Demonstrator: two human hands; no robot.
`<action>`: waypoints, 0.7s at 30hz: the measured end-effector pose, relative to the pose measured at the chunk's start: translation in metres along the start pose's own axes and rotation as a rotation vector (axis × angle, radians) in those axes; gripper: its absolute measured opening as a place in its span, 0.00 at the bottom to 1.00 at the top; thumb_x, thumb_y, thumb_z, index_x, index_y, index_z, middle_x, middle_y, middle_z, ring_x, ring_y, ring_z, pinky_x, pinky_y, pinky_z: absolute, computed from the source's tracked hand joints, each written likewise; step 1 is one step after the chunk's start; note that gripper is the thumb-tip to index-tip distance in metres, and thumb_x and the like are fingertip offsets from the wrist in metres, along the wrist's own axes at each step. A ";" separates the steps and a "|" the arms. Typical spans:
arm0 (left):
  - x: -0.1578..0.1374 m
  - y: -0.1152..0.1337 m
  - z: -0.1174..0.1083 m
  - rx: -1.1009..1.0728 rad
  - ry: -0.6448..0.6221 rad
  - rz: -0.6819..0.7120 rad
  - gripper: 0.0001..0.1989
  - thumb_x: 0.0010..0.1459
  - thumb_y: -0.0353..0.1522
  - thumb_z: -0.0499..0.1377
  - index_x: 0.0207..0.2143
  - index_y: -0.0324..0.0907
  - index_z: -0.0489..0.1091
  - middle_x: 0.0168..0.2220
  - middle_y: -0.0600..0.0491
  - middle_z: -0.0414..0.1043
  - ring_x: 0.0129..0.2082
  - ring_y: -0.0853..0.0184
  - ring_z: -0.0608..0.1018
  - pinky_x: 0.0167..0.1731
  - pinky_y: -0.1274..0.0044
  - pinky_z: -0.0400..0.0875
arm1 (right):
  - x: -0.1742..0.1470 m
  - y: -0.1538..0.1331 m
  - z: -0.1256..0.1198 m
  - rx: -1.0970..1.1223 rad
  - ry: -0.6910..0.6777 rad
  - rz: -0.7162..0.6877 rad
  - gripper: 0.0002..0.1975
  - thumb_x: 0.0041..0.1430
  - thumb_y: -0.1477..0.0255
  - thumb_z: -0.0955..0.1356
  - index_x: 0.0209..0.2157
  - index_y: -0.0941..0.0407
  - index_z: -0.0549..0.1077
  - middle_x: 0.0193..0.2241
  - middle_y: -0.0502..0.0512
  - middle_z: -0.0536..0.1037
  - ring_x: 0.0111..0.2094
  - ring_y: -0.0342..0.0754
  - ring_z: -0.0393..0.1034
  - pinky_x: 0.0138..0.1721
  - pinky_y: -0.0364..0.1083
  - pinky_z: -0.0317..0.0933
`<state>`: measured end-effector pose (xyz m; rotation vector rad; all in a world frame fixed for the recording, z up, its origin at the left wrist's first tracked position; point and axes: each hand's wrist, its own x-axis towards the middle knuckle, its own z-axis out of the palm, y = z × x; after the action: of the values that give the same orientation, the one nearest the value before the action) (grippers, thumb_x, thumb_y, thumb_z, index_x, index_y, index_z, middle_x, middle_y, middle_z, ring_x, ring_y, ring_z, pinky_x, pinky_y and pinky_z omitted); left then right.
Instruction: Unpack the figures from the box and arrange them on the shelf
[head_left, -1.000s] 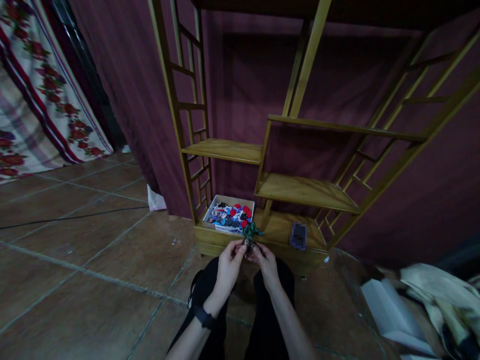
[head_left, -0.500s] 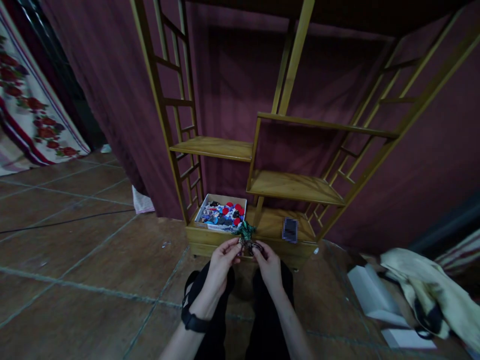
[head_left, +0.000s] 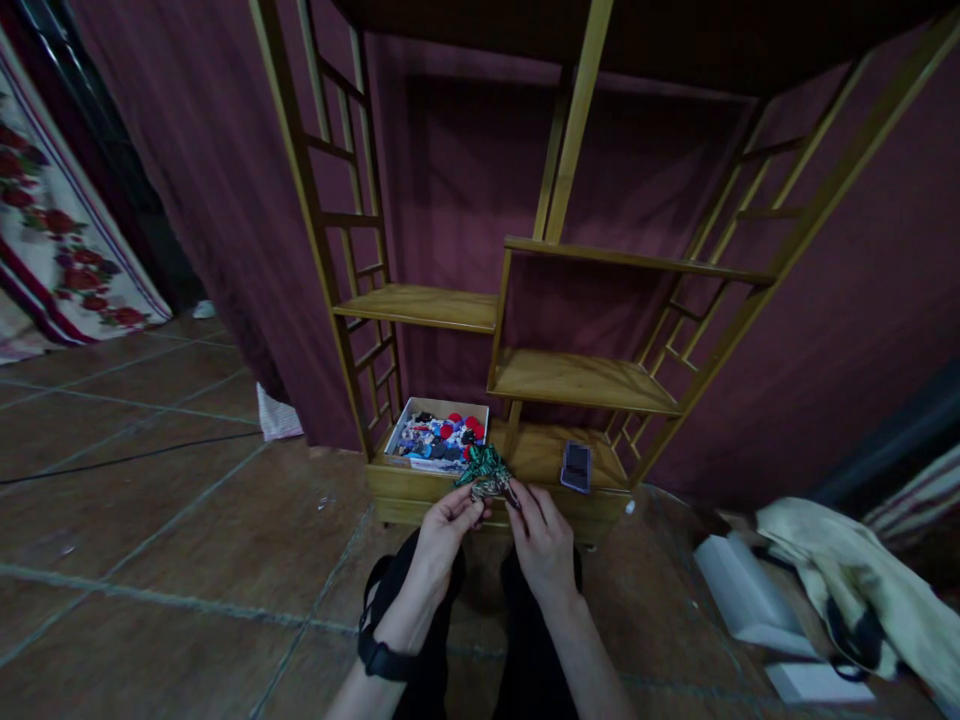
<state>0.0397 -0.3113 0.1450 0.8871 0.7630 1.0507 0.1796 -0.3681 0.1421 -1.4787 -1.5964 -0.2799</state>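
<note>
Between my hands is a small crumpled cloth piece (head_left: pixel 484 466), shiny green on top with a brown-and-pale pattern below; its exact kind is unclear. My left hand (head_left: pixel 439 538) pinches its lower left edge between thumb and fingers. On the right side, my right hand (head_left: pixel 543 540) grips it with bent fingers, the thumb mostly hidden. Just behind the cloth, a shallow white box (head_left: pixel 398 430) on the low shelf holds many small mixed pieces in red, blue, black and white.
A wooden shelf unit (head_left: pixel 577 380) stands against a maroon curtain (head_left: pixel 450 180). A dark phone-like device (head_left: pixel 576 466) lies on its bottom board (head_left: pixel 536 455). White boxes (head_left: pixel 750 600) and a pale cloth bundle (head_left: pixel 847 570) are on the floor at right; a black cable (head_left: pixel 150 453) runs at left.
The cloth piece has spread wider and its green part leans left. My right hand has turned, its fingers now reaching over the cloth's right side. The view has shifted slightly.
</note>
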 end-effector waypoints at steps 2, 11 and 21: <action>0.000 -0.003 0.000 -0.046 -0.033 -0.012 0.22 0.44 0.31 0.66 0.44 0.37 0.72 0.36 0.46 0.76 0.31 0.68 0.76 0.32 0.79 0.67 | 0.001 -0.003 -0.003 -0.040 0.020 -0.039 0.19 0.60 0.73 0.61 0.53 0.51 0.64 0.43 0.57 0.73 0.44 0.49 0.69 0.46 0.48 0.64; 0.003 -0.009 0.000 -0.315 -0.129 -0.142 0.15 0.46 0.28 0.64 0.40 0.38 0.73 0.40 0.47 0.75 0.32 0.71 0.76 0.35 0.78 0.70 | 0.006 -0.016 -0.010 0.193 0.030 0.017 0.20 0.60 0.71 0.62 0.54 0.51 0.63 0.46 0.58 0.71 0.48 0.50 0.65 0.49 0.51 0.63; 0.005 -0.007 0.010 -0.290 -0.130 -0.113 0.15 0.47 0.30 0.64 0.40 0.39 0.73 0.41 0.46 0.74 0.33 0.70 0.76 0.36 0.77 0.70 | 0.006 -0.010 -0.009 0.291 0.026 0.165 0.18 0.60 0.68 0.61 0.52 0.51 0.65 0.47 0.58 0.71 0.49 0.50 0.65 0.50 0.51 0.62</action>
<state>0.0525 -0.3107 0.1428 0.6492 0.5295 0.9651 0.1757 -0.3729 0.1550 -1.3624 -1.4169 0.0273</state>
